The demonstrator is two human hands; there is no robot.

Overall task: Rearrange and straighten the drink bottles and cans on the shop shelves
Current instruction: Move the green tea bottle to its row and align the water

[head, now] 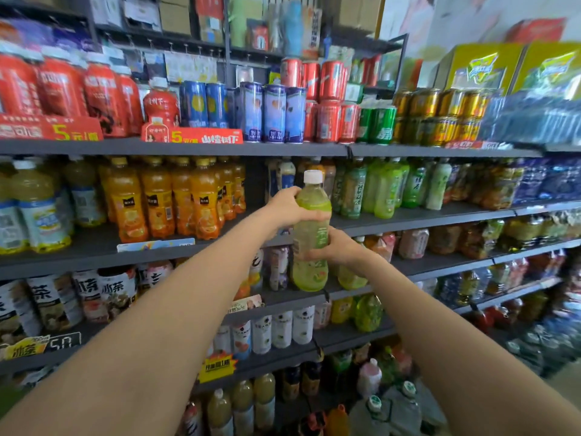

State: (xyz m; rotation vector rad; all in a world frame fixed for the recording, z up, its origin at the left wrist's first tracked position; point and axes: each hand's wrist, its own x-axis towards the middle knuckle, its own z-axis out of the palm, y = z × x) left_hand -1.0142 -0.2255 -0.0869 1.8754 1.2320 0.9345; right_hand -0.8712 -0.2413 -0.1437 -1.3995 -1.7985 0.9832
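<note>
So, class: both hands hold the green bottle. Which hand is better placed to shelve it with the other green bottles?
Probably the right hand: it grips the bottle mid-body, nearer the green bottles up right; the left hand holds its shoulder.

You are holding one green bottle (pixel 311 231), white-capped, upright before the shelves (pixel 176 149): left hand (pixel 290 209) gripping its shoulder, right hand (pixel 334 248) gripping its middle.
</note>
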